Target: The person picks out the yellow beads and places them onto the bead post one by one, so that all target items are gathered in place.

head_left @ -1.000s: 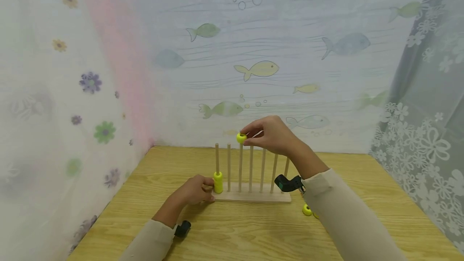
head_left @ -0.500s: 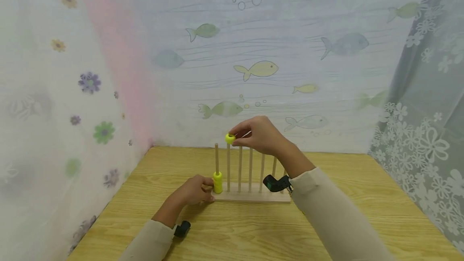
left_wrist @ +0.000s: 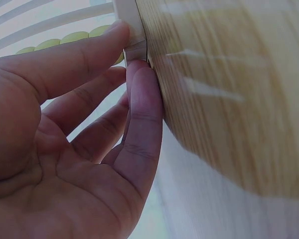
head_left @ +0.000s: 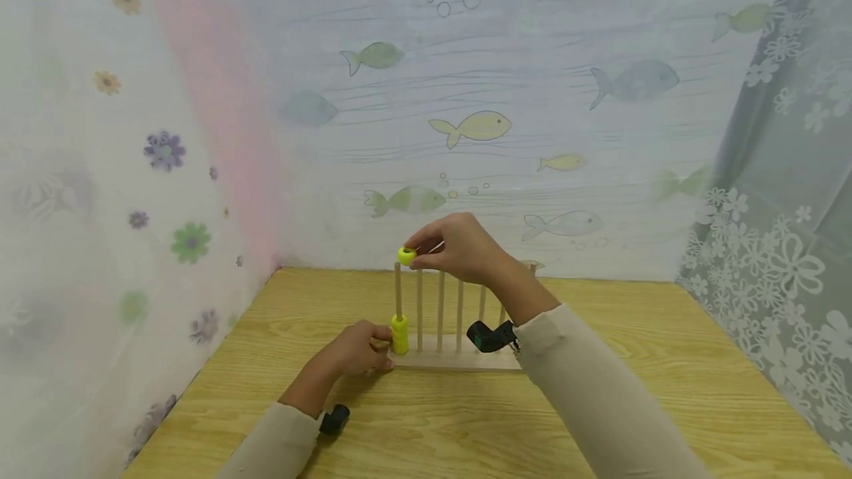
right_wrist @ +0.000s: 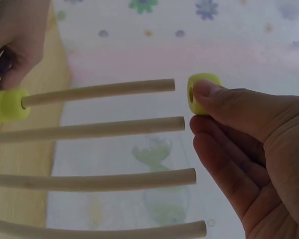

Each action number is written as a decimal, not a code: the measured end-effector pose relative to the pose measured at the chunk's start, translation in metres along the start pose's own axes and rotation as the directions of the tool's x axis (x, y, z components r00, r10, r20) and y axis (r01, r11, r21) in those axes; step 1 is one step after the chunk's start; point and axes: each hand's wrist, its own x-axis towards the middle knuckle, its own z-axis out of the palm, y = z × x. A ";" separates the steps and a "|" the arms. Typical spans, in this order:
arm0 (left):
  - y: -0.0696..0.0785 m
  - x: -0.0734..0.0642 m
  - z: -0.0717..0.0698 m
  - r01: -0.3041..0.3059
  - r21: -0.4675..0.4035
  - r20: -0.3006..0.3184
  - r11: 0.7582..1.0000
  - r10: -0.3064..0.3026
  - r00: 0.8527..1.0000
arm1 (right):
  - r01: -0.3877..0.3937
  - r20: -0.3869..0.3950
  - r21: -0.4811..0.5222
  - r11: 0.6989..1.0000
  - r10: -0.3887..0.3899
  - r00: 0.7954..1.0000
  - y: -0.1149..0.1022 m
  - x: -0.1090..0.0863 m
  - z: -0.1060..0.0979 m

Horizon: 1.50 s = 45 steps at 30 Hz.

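My right hand [head_left: 459, 246] pinches a yellow bead [head_left: 407, 256] between thumb and fingers, close to the top of the leftmost peg [head_left: 398, 290]. The right wrist view has the bead [right_wrist: 196, 106] just off that peg's tip, its hole facing the peg. Lower on the same peg sits a stack of yellow beads [head_left: 399, 335]. The upright pegs rise from a pale wooden base [head_left: 459, 362]. At the base's left end, my left hand [head_left: 359, 350] grips it; in the left wrist view the thumb lies on the base [left_wrist: 127, 15] and a finger presses against its end.
The base stands on a wood-grain table [head_left: 466, 427]. Behind it hangs a fish-print curtain [head_left: 373, 146], with a flower-print one [head_left: 193, 191] on the left. Several more pegs [head_left: 441, 309] stand in a row to the right, partly behind my right arm.
My right hand has carried the bead leftward along the peg tops, from the third peg to beside the leftmost. The loose beads at right are now hidden by the right arm. My left hand stays put.
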 end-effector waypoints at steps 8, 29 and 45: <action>-0.002 -0.001 0.000 0.000 -0.010 0.002 1.000 0.000 1.000 | -0.009 0.020 0.009 1.000 0.009 1.000 -0.001 0.005 0.010; -0.001 0.000 -0.001 -0.002 0.005 0.008 1.000 0.002 1.000 | 0.004 0.017 -0.023 1.000 -0.004 1.000 0.000 0.013 0.014; 0.000 -0.001 0.000 0.010 -0.003 0.008 1.000 -0.010 1.000 | -0.006 0.024 -0.002 1.000 0.006 1.000 -0.002 0.015 0.016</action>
